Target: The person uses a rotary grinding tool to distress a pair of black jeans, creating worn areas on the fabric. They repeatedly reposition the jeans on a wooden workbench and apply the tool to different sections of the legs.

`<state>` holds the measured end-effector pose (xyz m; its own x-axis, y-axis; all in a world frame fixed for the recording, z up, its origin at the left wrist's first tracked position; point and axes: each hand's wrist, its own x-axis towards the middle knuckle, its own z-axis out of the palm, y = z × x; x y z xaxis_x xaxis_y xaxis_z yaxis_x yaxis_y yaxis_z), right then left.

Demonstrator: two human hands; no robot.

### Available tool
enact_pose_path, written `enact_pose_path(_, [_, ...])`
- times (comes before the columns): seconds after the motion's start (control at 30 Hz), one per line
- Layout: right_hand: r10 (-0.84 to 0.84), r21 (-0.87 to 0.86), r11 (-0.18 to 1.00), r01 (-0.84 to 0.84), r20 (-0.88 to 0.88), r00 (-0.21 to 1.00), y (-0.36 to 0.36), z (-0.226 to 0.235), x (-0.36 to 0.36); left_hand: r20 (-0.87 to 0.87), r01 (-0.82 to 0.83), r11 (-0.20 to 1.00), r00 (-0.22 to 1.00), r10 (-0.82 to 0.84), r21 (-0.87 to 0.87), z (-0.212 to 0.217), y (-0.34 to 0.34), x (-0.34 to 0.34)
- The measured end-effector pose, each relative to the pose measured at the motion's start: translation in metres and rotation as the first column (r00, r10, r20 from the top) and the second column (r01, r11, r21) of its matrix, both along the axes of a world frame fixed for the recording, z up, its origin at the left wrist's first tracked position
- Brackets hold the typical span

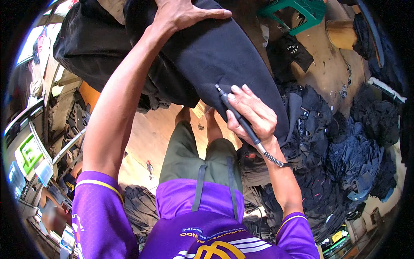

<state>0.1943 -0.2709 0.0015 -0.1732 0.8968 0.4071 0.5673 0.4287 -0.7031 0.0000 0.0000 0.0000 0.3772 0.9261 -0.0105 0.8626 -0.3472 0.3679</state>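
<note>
Black fabric, probably a trouser leg, stretches smooth over a long rounded form in front of me. My left hand lies on its far part with the thumb stretched out to the right; the upper frame edge cuts off the other fingers. My right hand grips a black pen-shaped handpiece with a slim metal tip and a coiled metal cord guard at its rear. The tip touches or hovers just over the fabric, beside a small mark. More loose black cloth hangs at the left.
Dark garments lie heaped on the right, with another pile low on the left. A green plastic stool stands at the far right on the brown floor. Another person is at the lower left.
</note>
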Motion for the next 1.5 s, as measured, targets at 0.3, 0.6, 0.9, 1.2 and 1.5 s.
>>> enact_pose_path(0.3, [-0.106,0.049,0.993,0.104,0.023,0.994,0.006,-0.011,0.001,-0.019,-0.016,0.998,1.0,0.017,0.059,-0.009,0.004,0.004])
enact_pose_path(0.6, [-0.036,0.005,0.999,0.036,-0.011,0.999,-0.003,-0.011,-0.004,-0.02,-0.016,0.997,1.0,0.018,0.071,-0.012,0.001,0.003])
enact_pose_path(0.9, [-0.116,0.003,0.993,0.116,-0.002,0.993,-0.001,-0.013,-0.004,-0.01,-0.02,0.999,1.0,0.02,0.049,-0.01,0.002,0.002])
enact_pose_path(1.2, [-0.141,0.006,0.99,0.141,0.002,0.99,-0.002,-0.013,-0.003,-0.024,-0.016,0.997,1.0,0.018,0.071,-0.005,-0.001,0.005])
enact_pose_path(1.5, [-0.072,0.004,0.997,0.072,-0.019,0.997,-0.004,-0.014,-0.002,-0.029,-0.024,0.998,0.999,0.026,0.064,-0.008,0.0,0.005])
